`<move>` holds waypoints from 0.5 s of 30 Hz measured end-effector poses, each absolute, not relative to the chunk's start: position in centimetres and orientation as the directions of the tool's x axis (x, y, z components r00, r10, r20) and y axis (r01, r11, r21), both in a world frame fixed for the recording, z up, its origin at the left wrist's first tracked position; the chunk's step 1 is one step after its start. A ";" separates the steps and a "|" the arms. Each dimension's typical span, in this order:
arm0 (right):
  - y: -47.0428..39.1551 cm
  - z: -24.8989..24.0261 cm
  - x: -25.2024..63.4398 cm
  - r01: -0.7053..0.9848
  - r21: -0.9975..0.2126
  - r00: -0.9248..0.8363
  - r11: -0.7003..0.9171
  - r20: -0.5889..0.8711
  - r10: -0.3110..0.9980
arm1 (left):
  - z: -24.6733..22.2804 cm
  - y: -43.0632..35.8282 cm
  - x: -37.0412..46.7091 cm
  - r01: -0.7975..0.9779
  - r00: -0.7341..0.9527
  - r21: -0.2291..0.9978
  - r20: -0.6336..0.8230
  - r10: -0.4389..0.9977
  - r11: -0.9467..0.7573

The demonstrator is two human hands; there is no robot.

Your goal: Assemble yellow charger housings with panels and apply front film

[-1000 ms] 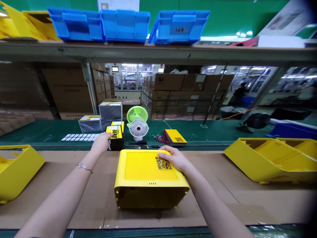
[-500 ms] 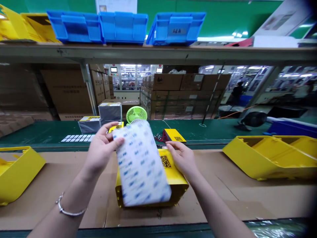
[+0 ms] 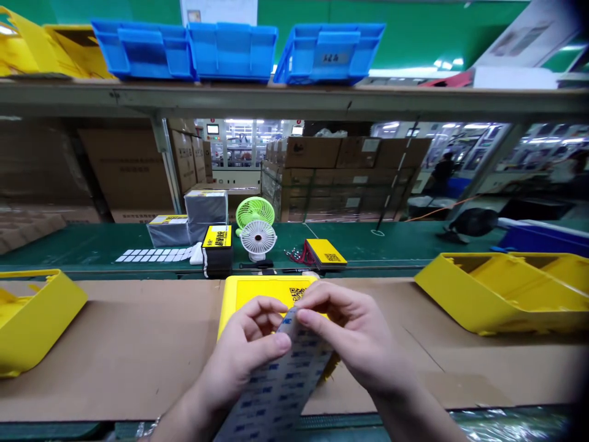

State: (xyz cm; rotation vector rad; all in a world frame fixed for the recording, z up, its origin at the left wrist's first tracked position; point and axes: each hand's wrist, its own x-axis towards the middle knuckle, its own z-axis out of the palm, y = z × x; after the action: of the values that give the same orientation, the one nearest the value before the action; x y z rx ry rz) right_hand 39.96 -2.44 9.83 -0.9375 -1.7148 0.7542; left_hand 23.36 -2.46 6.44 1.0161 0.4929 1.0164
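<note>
A sheet of white backing paper with blue print hangs tilted from both hands, its lower end running out of the bottom of the view. My right hand pinches its top corner between thumb and fingers. Beside it, my left hand grips the upper left edge, thumb on the printed face. Behind and beneath the sheet is a yellow plastic housing with a QR code on top; the hands and sheet cover much of it.
Yellow housings stand left and right on the cardboard. Behind are a white fan, a green fan, a black box with yellow label and yellow-topped booklets. Blue bins line the shelf above.
The sheet has come down and toward me, tilting away. My right hand has left the housing's back edge and now pinches the sheet's corner. My left hand has moved right and lower.
</note>
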 end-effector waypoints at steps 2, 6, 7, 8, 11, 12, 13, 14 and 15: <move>-2.6 9.7 40.0 0.260 -0.771 -0.093 0.582 0.580 0.810 | 5.7 -3.1 23.9 -0.564 0.635 0.732 0.086 0.768 0.383; -2.6 9.3 39.7 0.416 -0.564 0.038 0.713 0.794 0.606 | 3.7 -4.0 24.8 -0.425 0.857 0.569 0.001 0.515 0.705; -2.5 9.1 39.6 0.454 -0.512 0.032 0.729 0.827 0.561 | 3.2 -4.1 25.0 -0.402 0.875 0.552 -0.002 0.483 0.730; -2.5 9.0 39.5 0.485 -0.462 0.017 0.742 0.854 0.521 | 2.9 -4.2 25.1 -0.396 0.882 0.543 0.000 0.471 0.741; -2.6 8.7 39.4 0.537 -0.333 -0.056 0.775 0.903 0.427 | 2.9 -4.1 24.9 -0.451 0.857 0.511 0.019 0.514 0.732; -2.7 8.7 39.4 0.535 -0.304 -0.088 0.788 0.908 0.410 | 3.1 -3.9 24.7 -0.475 0.845 0.493 0.025 0.534 0.729; -2.9 8.7 39.4 0.522 -0.287 -0.118 0.803 0.908 0.402 | 3.4 -3.8 24.6 -0.500 0.833 0.476 0.036 0.552 0.724; -3.2 8.7 39.5 0.498 -0.289 -0.138 0.818 0.904 0.404 | 3.7 -3.6 24.4 -0.519 0.825 0.464 0.051 0.563 0.718; -3.4 8.7 39.6 0.463 -0.305 -0.144 0.832 0.900 0.410 | 4.0 -3.5 24.2 -0.534 0.818 0.460 0.071 0.570 0.709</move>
State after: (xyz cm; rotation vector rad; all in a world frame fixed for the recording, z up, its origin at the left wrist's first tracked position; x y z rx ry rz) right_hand 39.57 -3.40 8.68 -0.6731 -1.7617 -0.0519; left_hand 24.17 -3.52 3.97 0.4862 0.0780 0.6137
